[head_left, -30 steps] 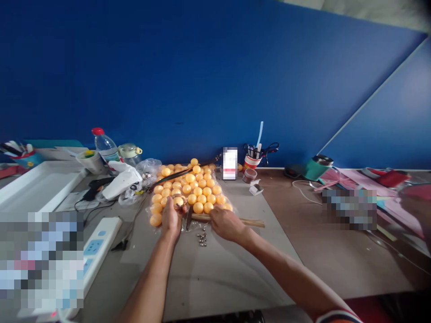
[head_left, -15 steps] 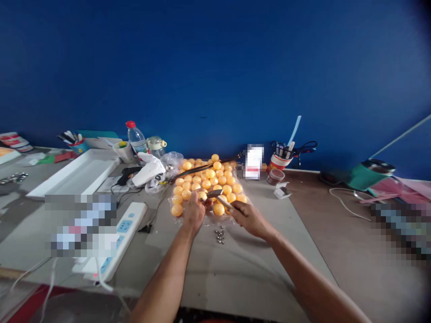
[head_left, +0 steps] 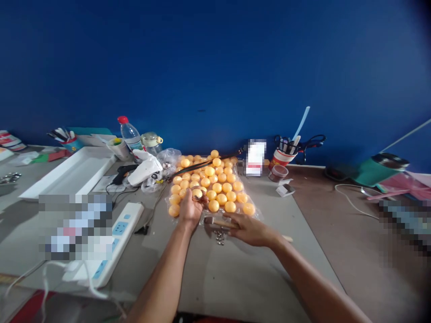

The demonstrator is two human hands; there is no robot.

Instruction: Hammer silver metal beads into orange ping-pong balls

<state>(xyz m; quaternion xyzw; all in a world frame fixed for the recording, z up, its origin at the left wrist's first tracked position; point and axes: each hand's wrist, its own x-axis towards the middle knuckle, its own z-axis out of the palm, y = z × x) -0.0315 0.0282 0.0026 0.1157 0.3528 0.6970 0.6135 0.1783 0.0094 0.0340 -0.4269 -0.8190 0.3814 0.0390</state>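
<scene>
My left hand (head_left: 191,207) is closed around an orange ball (head_left: 197,194) with a dark patch on its lower side, held just above the near edge of the ball pile. To its right, my right hand (head_left: 247,228) is palm down around the wooden handle of a hammer (head_left: 220,222), its grip loose. The hammer's dark metal head hangs low over the table or rests on it; I cannot tell which. Just below the handle lie several small shiny metal balls (head_left: 220,238). Beyond both hands, many orange balls (head_left: 221,199) sit on clear plastic wrapping.
A dark strap (head_left: 202,166) crosses the balls. Left are a power strip (head_left: 117,233), white tray (head_left: 77,168), glue gun (head_left: 123,175) and water bottle (head_left: 129,134). A lit screen (head_left: 256,157), a cup of tools (head_left: 283,157) and a small box (head_left: 285,190) stand right.
The hammer has come away from the ball in my left hand and down toward the metal balls. My left hand has shifted slightly left with its ball. The camera view has turned a little.
</scene>
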